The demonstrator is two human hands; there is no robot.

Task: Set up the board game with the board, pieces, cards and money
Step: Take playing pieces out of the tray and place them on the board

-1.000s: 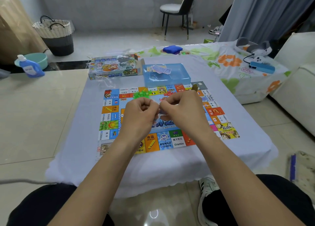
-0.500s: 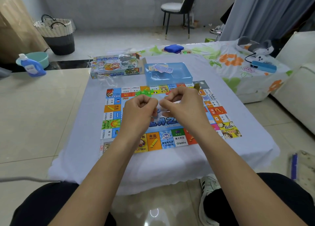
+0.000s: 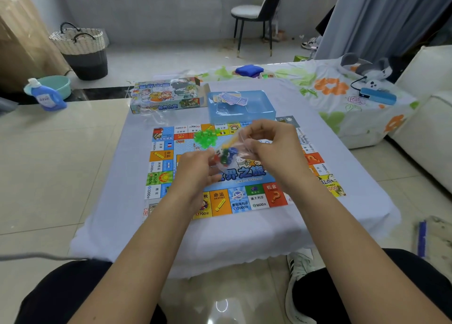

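Note:
The colourful game board [image 3: 161, 172] lies flat on a low table covered with a white cloth [image 3: 117, 201]. Above its middle, both hands hold a small clear plastic bag [image 3: 228, 152] with red, blue, green and white pieces inside. My left hand [image 3: 195, 170] pinches the bag's lower left side. My right hand [image 3: 271, 150] pinches its upper right edge. A heap of green pieces [image 3: 205, 136] rests on the board's far side. Behind the board stands a blue box tray [image 3: 241, 114] with paper money [image 3: 232, 98] in it.
The game's printed box lid [image 3: 166, 95] lies at the table's far left with clear wrap beside it. A flower-print cloth [image 3: 342, 96] with a blue device sits to the right, next to a white sofa [image 3: 430, 118]. A detergent bottle [image 3: 47, 96], basin, basket and chair stand beyond.
My hands have drawn apart, the left down and the right up, stretching the clear bag between them so its coloured pieces show.

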